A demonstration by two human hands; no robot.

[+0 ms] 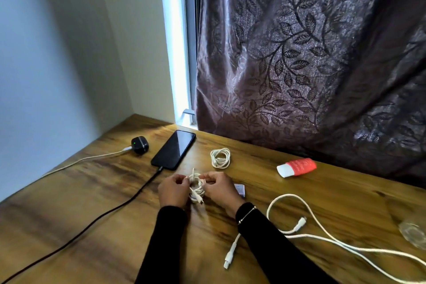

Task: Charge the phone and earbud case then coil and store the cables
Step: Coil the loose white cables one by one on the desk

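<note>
While a long white cable [322, 235] lies loose and uncoiled on the near right of the table [69, 203], its two plug ends close to the right sleeve, the coiling step is plainly under way in the middle. Just beyond the black sleeves, the left hand [173, 191] and the right hand [221, 188] face each other, fingers curled, each pinching one side of a small white cable bundle [196, 188] held between them just above the wood; one plug end hangs from its lower edge. I judge this coil nearly wound, so the next move calls for tucking or wrapping that free end so the loops hold, setting it down, then taking up the loose cable on the right.

Farther off, a finished white coil [220, 158] rests alone on the wood. Left of it lies the phone [174, 149], screen dark, a black cable [92, 221] plugged into its near end and running off the near left edge. Left again sits the earbud case [140, 144], a green light showing, a white lead [87, 159] joined to it. Charging looks set.

A red and white tube [297, 167] lies at the far right. Behind the wood-grain surface hang a dark leaf-patterned curtain [311, 53] and, to the left, pale walls in a corner.
</note>
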